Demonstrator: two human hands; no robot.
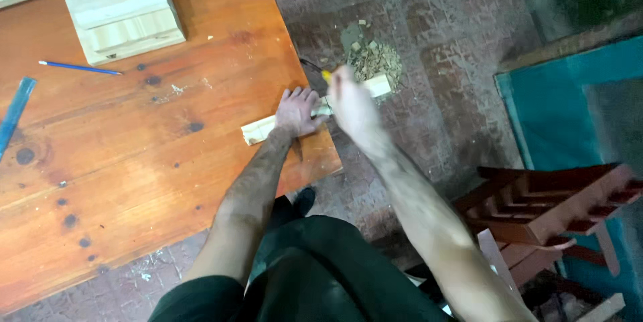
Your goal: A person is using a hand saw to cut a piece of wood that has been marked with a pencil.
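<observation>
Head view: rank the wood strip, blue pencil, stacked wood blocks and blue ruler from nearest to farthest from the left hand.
From the left hand:
1. Wood strip, directly under the hand at the table edge.
2. Blue pencil, to the left on the table.
3. Stacked wood blocks, up-left at the table's far side.
4. Blue ruler, at the far left edge.

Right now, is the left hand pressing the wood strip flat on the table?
Yes, the left hand lies palm down on the pale wood strip, which rests at the table edge and overhangs it.
</observation>
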